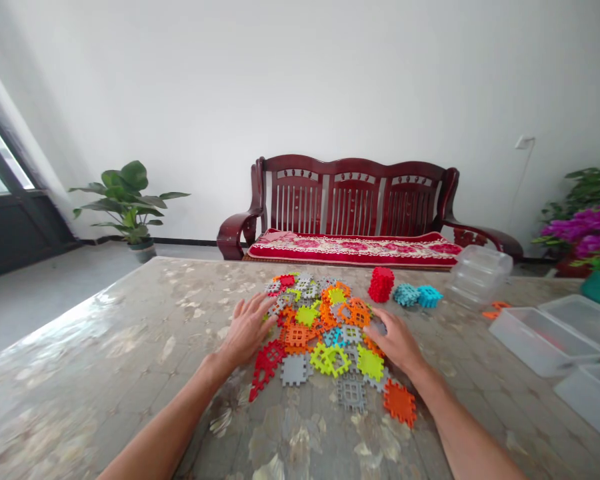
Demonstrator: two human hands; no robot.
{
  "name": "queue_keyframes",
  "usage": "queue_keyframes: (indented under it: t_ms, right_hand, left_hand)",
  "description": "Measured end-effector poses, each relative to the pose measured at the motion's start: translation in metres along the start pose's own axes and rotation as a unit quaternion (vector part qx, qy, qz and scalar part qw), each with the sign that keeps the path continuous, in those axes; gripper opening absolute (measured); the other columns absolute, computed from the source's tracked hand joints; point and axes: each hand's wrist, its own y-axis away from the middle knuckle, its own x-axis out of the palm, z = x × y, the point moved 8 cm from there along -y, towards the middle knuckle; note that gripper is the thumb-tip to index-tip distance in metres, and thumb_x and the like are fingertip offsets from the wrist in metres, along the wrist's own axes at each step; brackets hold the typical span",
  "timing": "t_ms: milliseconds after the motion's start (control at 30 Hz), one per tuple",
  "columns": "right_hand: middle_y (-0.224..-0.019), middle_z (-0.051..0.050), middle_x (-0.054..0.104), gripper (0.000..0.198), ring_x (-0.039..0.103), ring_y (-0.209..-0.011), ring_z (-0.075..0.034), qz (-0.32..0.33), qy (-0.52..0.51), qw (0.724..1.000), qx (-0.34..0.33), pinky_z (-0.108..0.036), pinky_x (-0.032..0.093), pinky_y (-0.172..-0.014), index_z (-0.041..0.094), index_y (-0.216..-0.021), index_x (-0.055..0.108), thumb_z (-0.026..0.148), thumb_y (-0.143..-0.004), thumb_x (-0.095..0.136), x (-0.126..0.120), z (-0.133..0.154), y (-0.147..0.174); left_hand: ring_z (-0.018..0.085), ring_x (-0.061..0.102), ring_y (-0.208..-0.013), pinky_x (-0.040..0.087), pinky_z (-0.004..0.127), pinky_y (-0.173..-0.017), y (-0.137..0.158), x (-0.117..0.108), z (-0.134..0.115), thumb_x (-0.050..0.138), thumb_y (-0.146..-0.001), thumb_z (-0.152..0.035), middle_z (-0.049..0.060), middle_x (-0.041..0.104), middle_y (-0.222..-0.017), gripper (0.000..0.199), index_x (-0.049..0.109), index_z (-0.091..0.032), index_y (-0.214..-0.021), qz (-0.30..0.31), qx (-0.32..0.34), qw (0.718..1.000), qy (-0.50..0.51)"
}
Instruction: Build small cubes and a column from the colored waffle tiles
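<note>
A loose heap of plastic interlocking tiles with notched edges lies between my two hands, in orange, red, grey, lime green and blue. My left hand rests at the heap's left side, fingers spread, near a red tile. On the other side my right hand has its fingers apart, touching the heap's edge beside an orange tile. Neither hand grips a tile. Closer to me lie a lime green tile, a grey tile and an orange solid tile.
Behind the heap stand a red tile stack and two blue stacks. Clear plastic containers and open translucent bins occupy the table's right side, near small orange pieces. A wooden bench is beyond the table.
</note>
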Motion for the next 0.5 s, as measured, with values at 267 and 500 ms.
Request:
queue_keyframes:
  t_ms: [267, 500]
  right_hand:
    - [-0.118, -0.01, 0.068, 0.053, 0.06, -0.109, -0.032, 0.04, 0.072, 0.996, 0.021, -0.045, 0.048, -0.091, 0.023, -0.124, 0.064, 0.041, -0.074, 0.066, 0.006, 0.011, 0.001]
    - [-0.096, -0.009, 0.069, 0.037, 0.062, -0.097, -0.028, 0.021, 0.038, 0.999, 0.019, -0.041, 0.048, -0.089, 0.02, -0.105, 0.072, 0.039, -0.074, 0.062, 0.005, 0.022, 0.002]
  left_hand:
    - [0.031, 0.048, -0.132, 0.031, 0.05, -0.112, 0.012, 0.011, 0.053, 0.031, -0.096, -0.046, 0.014, 0.056, -0.14, 0.053, 0.055, -0.02, -0.135, 0.007, -0.181, 0.983, 0.011]
    - [0.027, 0.049, -0.131, 0.033, 0.047, -0.111, 0.014, 0.015, 0.039, 0.036, -0.096, -0.043, 0.01, 0.056, -0.141, 0.046, 0.056, -0.024, -0.133, 0.02, -0.116, 0.993, -0.013]
